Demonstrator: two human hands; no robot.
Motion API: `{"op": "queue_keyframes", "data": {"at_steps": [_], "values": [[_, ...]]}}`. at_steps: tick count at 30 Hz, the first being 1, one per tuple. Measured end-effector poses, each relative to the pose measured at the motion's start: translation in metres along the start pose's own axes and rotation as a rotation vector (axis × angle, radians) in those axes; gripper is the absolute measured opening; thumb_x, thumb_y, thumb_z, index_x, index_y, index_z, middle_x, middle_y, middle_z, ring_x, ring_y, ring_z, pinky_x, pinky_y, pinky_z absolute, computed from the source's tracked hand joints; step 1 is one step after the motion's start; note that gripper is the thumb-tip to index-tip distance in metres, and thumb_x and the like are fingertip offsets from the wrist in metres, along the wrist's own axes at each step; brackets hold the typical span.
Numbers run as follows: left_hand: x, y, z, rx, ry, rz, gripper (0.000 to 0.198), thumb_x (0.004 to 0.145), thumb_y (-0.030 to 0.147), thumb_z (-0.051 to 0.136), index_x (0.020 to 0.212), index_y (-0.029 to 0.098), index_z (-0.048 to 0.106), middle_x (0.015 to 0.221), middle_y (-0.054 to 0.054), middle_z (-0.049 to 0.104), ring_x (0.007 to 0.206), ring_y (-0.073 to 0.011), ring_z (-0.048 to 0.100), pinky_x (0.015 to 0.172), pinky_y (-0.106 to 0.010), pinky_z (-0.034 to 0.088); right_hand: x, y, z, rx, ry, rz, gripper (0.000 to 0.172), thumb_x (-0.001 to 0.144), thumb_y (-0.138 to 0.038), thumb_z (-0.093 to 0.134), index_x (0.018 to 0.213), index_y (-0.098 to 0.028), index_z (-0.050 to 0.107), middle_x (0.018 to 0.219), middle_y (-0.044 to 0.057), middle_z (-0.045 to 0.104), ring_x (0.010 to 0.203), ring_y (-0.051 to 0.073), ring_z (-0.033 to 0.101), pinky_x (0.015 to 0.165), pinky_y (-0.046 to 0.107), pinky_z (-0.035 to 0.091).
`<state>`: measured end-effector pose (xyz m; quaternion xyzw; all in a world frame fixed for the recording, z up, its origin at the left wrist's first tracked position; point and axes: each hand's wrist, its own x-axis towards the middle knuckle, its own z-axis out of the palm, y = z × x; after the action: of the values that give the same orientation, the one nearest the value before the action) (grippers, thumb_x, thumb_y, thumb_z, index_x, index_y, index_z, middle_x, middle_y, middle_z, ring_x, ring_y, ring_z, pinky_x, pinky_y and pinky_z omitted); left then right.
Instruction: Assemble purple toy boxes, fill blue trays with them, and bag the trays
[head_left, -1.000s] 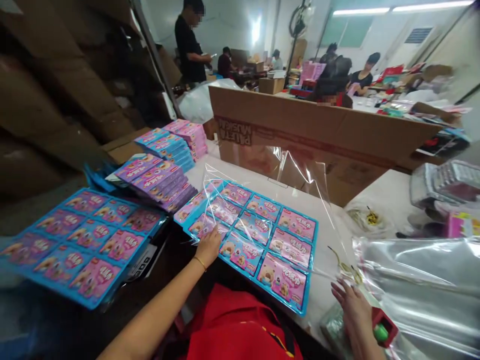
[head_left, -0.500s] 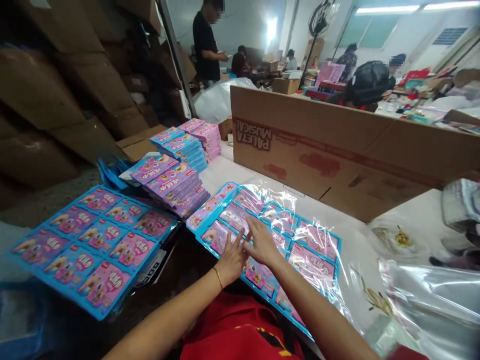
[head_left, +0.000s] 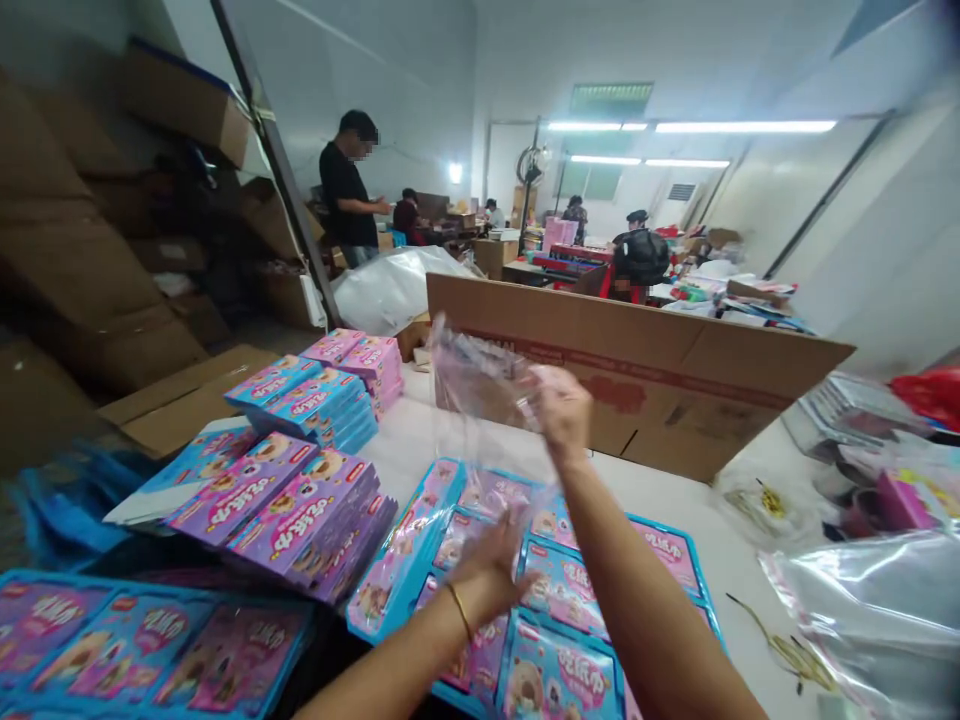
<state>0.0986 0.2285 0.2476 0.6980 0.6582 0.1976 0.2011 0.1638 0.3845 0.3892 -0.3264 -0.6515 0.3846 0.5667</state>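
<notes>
My right hand (head_left: 562, 405) is raised above the work table, its fingers closed on a crumpled clear plastic film (head_left: 472, 400) that hangs down toward the tray. Below it lies a blue-edged display tray (head_left: 694, 560) with small pink, purple and blue boxes (head_left: 562, 665) set in rows. My left hand (head_left: 491, 570), a thin bangle at its wrist, is low over the tray with fingers apart and somewhat smeared by motion. Whether it touches the film or the boxes is unclear.
Stacks of purple boxes (head_left: 277, 500), blue boxes (head_left: 315, 400) and pink boxes (head_left: 367, 360) stand left. Another filled tray (head_left: 127, 650) sits lower left. A cardboard panel (head_left: 675, 400) stands behind the tray. Clear plastic bags (head_left: 885, 610) lie right. Several people work farther back.
My right hand has lifted the clear film off the tray, up and away from me. My left hand stays low over the tray. The head view has tilted upward.
</notes>
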Motion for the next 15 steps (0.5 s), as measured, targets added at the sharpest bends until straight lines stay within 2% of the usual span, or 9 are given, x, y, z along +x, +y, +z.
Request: {"op": "queue_keyframes", "data": {"at_steps": [2, 4, 5, 7, 8, 10, 12, 13, 15], "values": [[0.023, -0.009, -0.036, -0.039, 0.251, -0.046, 0.075, 0.081, 0.047, 0.049, 0.142, 0.022, 0.014, 0.148, -0.015, 0.02, 0.133, -0.0324, 0.025, 0.104, -0.049, 0.026, 0.014, -0.022, -0.055, 0.187, 0.347, 0.0, 0.036, 0.08, -0.043, 0.051, 0.1, -0.015, 0.06, 0.081, 0.002, 0.063, 0.054, 0.007, 0.051, 0.054, 0.021, 0.043], [0.034, -0.014, -0.052, -0.121, 0.4, -0.015, 0.074, 0.083, 0.046, 0.047, 0.143, 0.023, 0.01, 0.148, -0.013, 0.019, 0.135, -0.0284, 0.02, 0.107, -0.048, 0.021, 0.004, -0.022, -0.108, 0.295, 0.572, 0.043, 0.033, 0.076, -0.04, 0.056, 0.097, -0.015, 0.061, 0.079, 0.001, 0.061, 0.051, 0.005, 0.05, 0.049, 0.019, 0.041], [0.036, -0.012, -0.05, -0.191, 0.426, 0.005, 0.078, 0.082, 0.047, 0.049, 0.143, 0.022, 0.008, 0.148, -0.013, 0.02, 0.135, -0.0276, 0.018, 0.108, -0.047, 0.019, -0.008, -0.014, -0.129, 0.322, 0.623, 0.088, 0.031, 0.072, -0.037, 0.061, 0.096, -0.016, 0.062, 0.078, 0.0, 0.06, 0.052, 0.005, 0.052, 0.048, 0.018, 0.041], [0.037, -0.001, -0.031, -0.398, 0.39, 0.021, 0.091, 0.076, 0.05, 0.057, 0.143, 0.022, 0.003, 0.148, -0.014, 0.019, 0.136, -0.0277, 0.017, 0.109, -0.047, 0.019, -0.042, 0.013, -0.156, 0.356, 0.647, 0.21, 0.031, 0.064, -0.031, 0.069, 0.09, -0.016, 0.062, 0.076, 0.001, 0.061, 0.051, 0.006, 0.053, 0.043, 0.016, 0.038], [0.038, 0.007, -0.017, -0.538, 0.332, 0.011, 0.1, 0.07, 0.052, 0.062, 0.143, 0.023, 0.001, 0.148, -0.014, 0.019, 0.135, -0.0283, 0.02, 0.108, -0.046, 0.023, -0.061, 0.029, -0.161, 0.366, 0.636, 0.275, 0.03, 0.061, -0.03, 0.071, 0.087, -0.016, 0.062, 0.076, 0.001, 0.061, 0.051, 0.007, 0.054, 0.042, 0.016, 0.038], [0.042, 0.028, 0.01, -0.87, 0.195, -0.009, 0.111, 0.06, 0.054, 0.071, 0.142, 0.031, 0.0, 0.148, -0.013, 0.019, 0.127, -0.0286, 0.036, 0.1, -0.042, 0.036, -0.098, 0.056, -0.161, 0.376, 0.606, 0.404, 0.03, 0.058, -0.029, 0.073, 0.081, -0.017, 0.061, 0.076, 0.001, 0.061, 0.052, 0.007, 0.053, 0.041, 0.016, 0.038], [0.049, 0.049, 0.027, -1.175, 0.088, 0.004, 0.106, 0.059, 0.051, 0.073, 0.14, 0.04, 0.005, 0.145, -0.01, 0.027, 0.111, -0.0257, 0.053, 0.086, -0.037, 0.047, -0.13, 0.073, -0.156, 0.366, 0.571, 0.519, 0.029, 0.058, -0.032, 0.074, 0.079, -0.017, 0.06, 0.076, 0.001, 0.062, 0.054, 0.009, 0.054, 0.043, 0.018, 0.041], [0.052, 0.058, 0.03, -1.292, 0.083, 0.004, 0.099, 0.063, 0.05, 0.071, 0.139, 0.043, 0.008, 0.141, -0.009, 0.035, 0.104, -0.0237, 0.058, 0.08, -0.035, 0.049, -0.142, 0.077, -0.154, 0.359, 0.542, 0.557, 0.03, 0.059, -0.034, 0.073, 0.08, -0.017, 0.06, 0.077, 0.002, 0.062, 0.055, 0.01, 0.055, 0.044, 0.019, 0.043], [0.055, 0.069, 0.029, -1.432, 0.149, -0.03, 0.084, 0.074, 0.044, 0.063, 0.138, 0.044, 0.009, 0.127, -0.007, 0.05, 0.094, -0.0206, 0.062, 0.076, -0.033, 0.05, -0.158, 0.082, -0.156, 0.349, 0.467, 0.587, 0.03, 0.062, -0.038, 0.069, 0.083, -0.019, 0.06, 0.079, 0.002, 0.063, 0.06, 0.012, 0.057, 0.046, 0.021, 0.045]]}}
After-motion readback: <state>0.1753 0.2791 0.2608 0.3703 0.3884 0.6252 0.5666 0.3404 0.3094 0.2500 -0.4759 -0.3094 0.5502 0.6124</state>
